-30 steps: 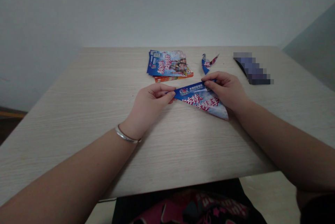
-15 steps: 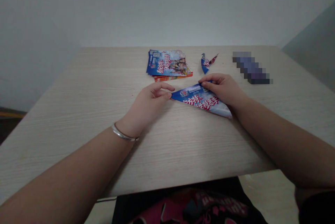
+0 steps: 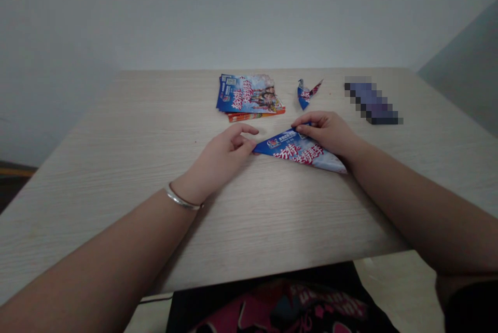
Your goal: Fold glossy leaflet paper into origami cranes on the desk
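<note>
A blue printed flyer [image 3: 298, 150], folded into a triangle, lies between my hands over the table. My left hand [image 3: 229, 154] holds its left corner, the thumb on top and the index finger lifted away in a curve. At the upper edge, my right hand [image 3: 329, 130] pinches the paper between thumb and fingers. White and red lettering shows on the upward face. Just beyond my right hand stands a folded paper bird [image 3: 305, 94] of similar blue and red print.
A stack of blue flyers [image 3: 247, 95] lies toward the back, with orange printed paper [image 3: 254, 115] under it. Farther right is a dark blurred-out rectangular object [image 3: 371, 103]. The pale wooden table [image 3: 128, 130] meets a wall behind.
My right hand has slid slightly left along the flyer's upper edge. The left index finger has drawn a little farther from the thumb. The flyer is almost where it was.
</note>
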`<state>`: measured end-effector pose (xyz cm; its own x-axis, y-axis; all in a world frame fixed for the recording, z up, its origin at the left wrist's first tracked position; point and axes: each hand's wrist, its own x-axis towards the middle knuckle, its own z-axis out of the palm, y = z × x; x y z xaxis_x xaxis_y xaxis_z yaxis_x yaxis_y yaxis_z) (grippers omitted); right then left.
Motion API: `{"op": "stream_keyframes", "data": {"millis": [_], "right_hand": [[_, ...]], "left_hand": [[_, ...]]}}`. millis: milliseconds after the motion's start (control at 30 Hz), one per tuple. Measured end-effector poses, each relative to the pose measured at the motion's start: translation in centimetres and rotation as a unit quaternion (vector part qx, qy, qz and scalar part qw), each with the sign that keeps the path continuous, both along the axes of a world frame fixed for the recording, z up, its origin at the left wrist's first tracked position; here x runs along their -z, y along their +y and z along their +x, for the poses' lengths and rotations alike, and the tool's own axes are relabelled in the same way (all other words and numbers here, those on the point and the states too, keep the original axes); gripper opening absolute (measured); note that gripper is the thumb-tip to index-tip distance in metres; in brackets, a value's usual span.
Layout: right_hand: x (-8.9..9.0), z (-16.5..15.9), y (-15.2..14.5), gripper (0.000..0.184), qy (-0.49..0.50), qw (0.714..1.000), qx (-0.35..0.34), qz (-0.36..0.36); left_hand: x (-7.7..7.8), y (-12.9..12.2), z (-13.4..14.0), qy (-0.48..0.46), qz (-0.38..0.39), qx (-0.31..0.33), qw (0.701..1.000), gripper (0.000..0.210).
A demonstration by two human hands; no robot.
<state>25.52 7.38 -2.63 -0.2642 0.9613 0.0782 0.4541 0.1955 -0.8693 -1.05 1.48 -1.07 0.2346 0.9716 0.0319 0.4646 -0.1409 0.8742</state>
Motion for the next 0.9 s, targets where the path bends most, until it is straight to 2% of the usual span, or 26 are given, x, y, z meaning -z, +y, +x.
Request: {"op": "stream_keyframes", "data": {"millis": [100,200,267,367,567,733,900], "right_hand": [[0.1,-0.3,0.0,0.029,-0.027,0.999,-0.017,0.016],[0.0,-0.2,0.1,0.033,-0.083,0.996,-0.017,0.024],[-0.1,-0.1,0.3,0.029,-0.104,0.994,-0.014,0.024],[-0.3,0.0,0.4,0.021,-0.083,0.996,-0.016,0.007],[-0.4,-0.2,1.2,0.011,-0.044,0.998,-0.024,-0.023],[-0.9,-0.7,2.1,0.002,-0.090,0.996,-0.028,0.006],[-2.2,-1.2,3.4,0.006,-0.154,0.985,-0.072,0.008]], "left_hand": [[0.2,0.0,0.0,0.043,0.022,0.041,0.998,0.039],[-0.1,-0.1,0.0,0.096,0.058,0.063,0.992,0.040],[-0.3,0.0,0.1,0.127,0.080,0.074,0.986,0.039],[-0.4,0.1,0.0,0.168,0.105,0.108,0.974,0.043],[-0.6,0.1,-0.1,0.305,0.167,0.144,0.926,0.044],[-1.4,-0.3,0.2,0.394,0.203,0.140,0.885,0.044],[-2.1,-0.7,0.6,0.454,0.216,0.136,0.854,0.043]]}}
